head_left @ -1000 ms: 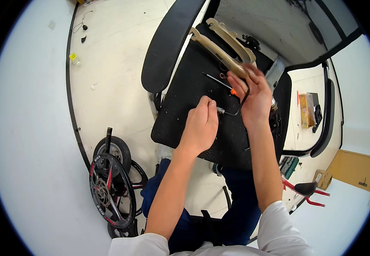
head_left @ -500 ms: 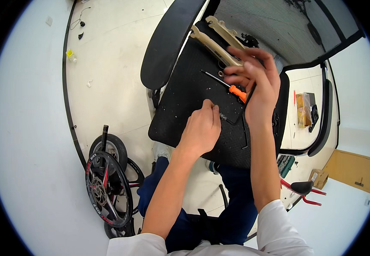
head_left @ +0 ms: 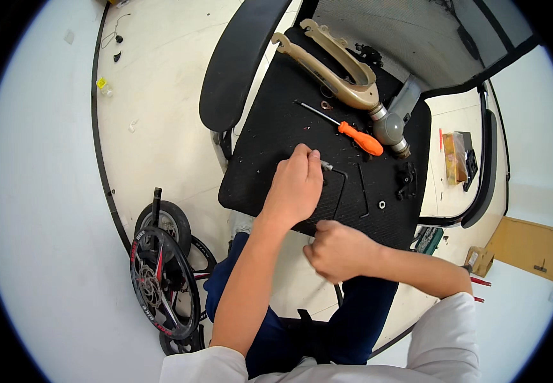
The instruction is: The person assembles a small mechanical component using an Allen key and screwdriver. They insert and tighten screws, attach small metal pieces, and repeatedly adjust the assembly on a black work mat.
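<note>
small grey metal fitting (head_left: 327,166) pinched between closed left-hand (head_left: 294,188) fingertips, 1 end of black hex key (head_left: 342,193) held against it, other end enclosed by curled right-hand (head_left: 341,251) fingers, both hands placed at near edge of black chair seat (head_left: 251,182)

A slim black hex key (head_left: 341,195) is bent into an L, with its short leg running right and slightly down from a small silver-grey fitting (head_left: 327,166) to the bend. The long leg then drops toward the front edge of the black chair seat (head_left: 270,159), its lower tip ending right by the curled right hand (head_left: 340,251); whether that tip is gripped cannot be told. The fitting looks roughly cylindrical and pokes out from the fingers of the left hand (head_left: 294,191), its other end hidden, held over the seat.
</note>
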